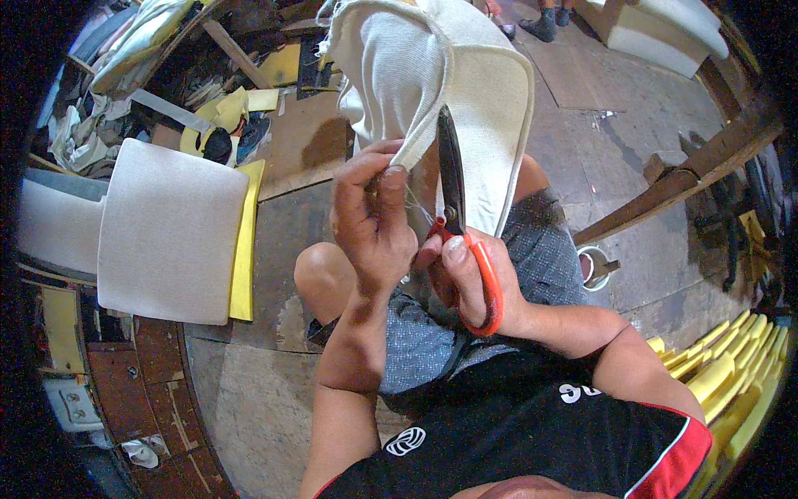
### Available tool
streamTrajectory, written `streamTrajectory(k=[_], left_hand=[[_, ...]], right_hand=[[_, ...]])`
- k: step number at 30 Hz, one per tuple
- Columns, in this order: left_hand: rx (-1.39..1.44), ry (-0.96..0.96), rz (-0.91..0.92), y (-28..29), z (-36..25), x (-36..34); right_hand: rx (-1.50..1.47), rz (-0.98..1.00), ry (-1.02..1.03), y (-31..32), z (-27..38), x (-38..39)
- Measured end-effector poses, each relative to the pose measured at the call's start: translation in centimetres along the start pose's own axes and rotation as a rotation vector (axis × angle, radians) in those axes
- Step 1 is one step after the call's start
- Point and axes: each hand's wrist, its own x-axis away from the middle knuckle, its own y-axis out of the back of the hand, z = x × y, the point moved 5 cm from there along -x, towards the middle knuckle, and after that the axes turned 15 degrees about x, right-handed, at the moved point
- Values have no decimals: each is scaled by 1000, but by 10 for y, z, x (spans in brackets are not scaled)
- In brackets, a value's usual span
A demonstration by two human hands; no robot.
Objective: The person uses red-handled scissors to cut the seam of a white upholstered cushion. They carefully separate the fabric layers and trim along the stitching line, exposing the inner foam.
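A cream fabric cover [490, 116] hangs in front of the person, above the lap, its ribbed cloth creased and bowed, with raised piping along the curved edges. The left hand [374, 208] pinches its lower edge between thumb and fingers, hiding that corner; fine loose threads [416, 202] trail beside it. The right hand [478, 287] is curled around the orange handles of scissors [451, 162], whose dark blade stands in front of the cover and blocks part of it. Beneath are patterned shorts [544, 245]. To the left, a pale cushion [170, 233] overlaps a yellow sheet [244, 249]. To the right, a wooden beam [673, 175] slants above a small bucket [604, 281], near yellow strips [719, 382].
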Motion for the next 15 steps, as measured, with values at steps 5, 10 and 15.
streamTrajectory(k=[5,10,15], left_hand=[[-48,-25,34,-1,0,-1],[-29,-45,65,-1,1,-3],[-36,-19,36,0,-2,-2]], right_hand=[[3,18,-23,2,-5,0],[105,-45,44,2,-1,-3],[120,-31,24,2,0,1]])
